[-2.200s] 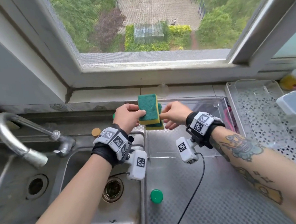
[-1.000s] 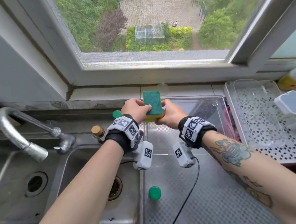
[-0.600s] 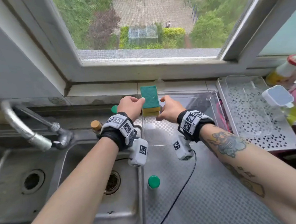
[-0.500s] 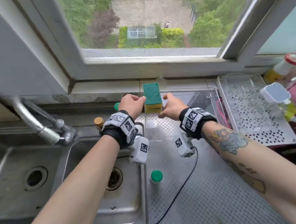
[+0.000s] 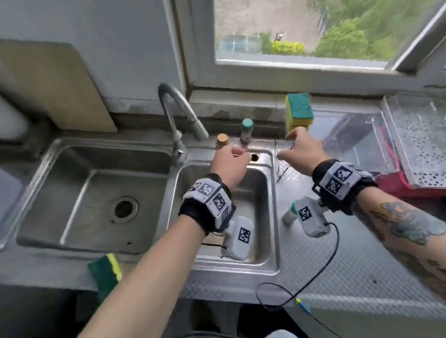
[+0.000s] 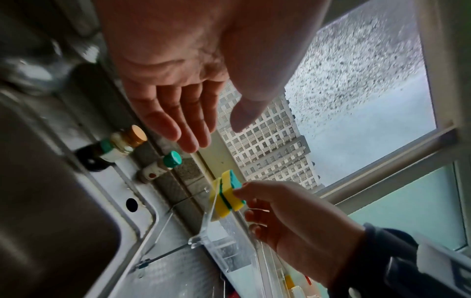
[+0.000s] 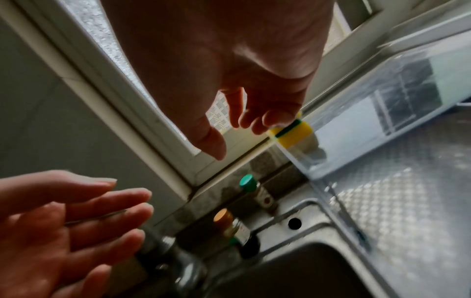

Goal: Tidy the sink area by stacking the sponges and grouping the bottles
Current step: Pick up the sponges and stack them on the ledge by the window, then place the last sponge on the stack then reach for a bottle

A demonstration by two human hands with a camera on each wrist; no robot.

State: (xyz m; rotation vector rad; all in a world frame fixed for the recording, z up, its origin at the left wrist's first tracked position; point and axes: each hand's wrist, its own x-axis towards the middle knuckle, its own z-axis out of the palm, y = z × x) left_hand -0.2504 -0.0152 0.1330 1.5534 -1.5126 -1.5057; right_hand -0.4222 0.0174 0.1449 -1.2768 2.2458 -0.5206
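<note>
— Two basins in the sink (image 5: 92, 192), then?
— Yes, and on the desk (image 5: 353, 265) three sponges: two stacked (image 5: 299, 112) at the clear tray's (image 5: 366, 144) back left corner, long axis toward the window, green faces up; a third (image 5: 104, 272) lies on the sink's front rim.
— Bottles?
— Three: cork-capped (image 5: 222, 140) and green-capped (image 5: 246, 130) upright behind the sink, another (image 5: 289, 214) lying beside the right wrist.
— Hands?
— Left hand (image 5: 229, 165) fingers straight, empty. Right hand (image 5: 300, 151) fingers loosely spread, just beside the stack, holding nothing.

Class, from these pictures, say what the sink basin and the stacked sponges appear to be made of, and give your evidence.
Sink basin: apparently stainless steel with a brushed finish, grey with soft reflections. Stacked sponges: apparently yellow foam with green scouring layers, matte and in blocks.
</note>
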